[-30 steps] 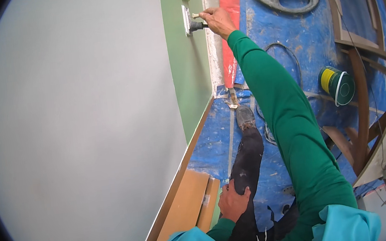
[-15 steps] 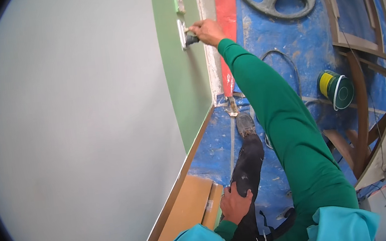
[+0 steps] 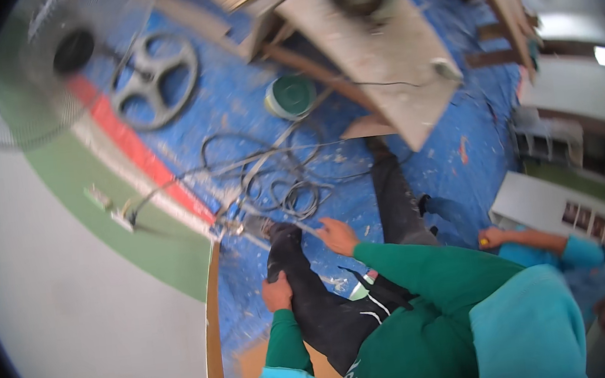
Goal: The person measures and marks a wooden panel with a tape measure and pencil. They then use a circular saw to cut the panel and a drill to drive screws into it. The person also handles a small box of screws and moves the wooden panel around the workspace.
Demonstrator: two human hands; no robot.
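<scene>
My left hand (image 3: 277, 293) rests over the knee of my dark trousers (image 3: 299, 279), its fingers partly hidden. Held out over the blue sheet, my right hand (image 3: 338, 237) has its fingers partly stretched. They are blurred, and I make out nothing held in them. A thin pale line shows by its fingertips; what it is I cannot tell. On the green band of the wall sits a white socket (image 3: 124, 218). A dark cable (image 3: 160, 187) runs from it to the loops on the floor. Beside it is a second small wall box (image 3: 98, 197).
A stand fan's spoked grey base (image 3: 156, 82) and blurred fan head (image 3: 42, 62) stand at the far left. A green bucket (image 3: 292, 97) is near a pale board (image 3: 376, 46) and wooden frames. At right, a person in blue (image 3: 587, 261) holds something small and yellow.
My right hand has left the dark plug at the wall socket and come back toward my knees. My view has swung right, bringing in the fan head, the looped cable and another person.
</scene>
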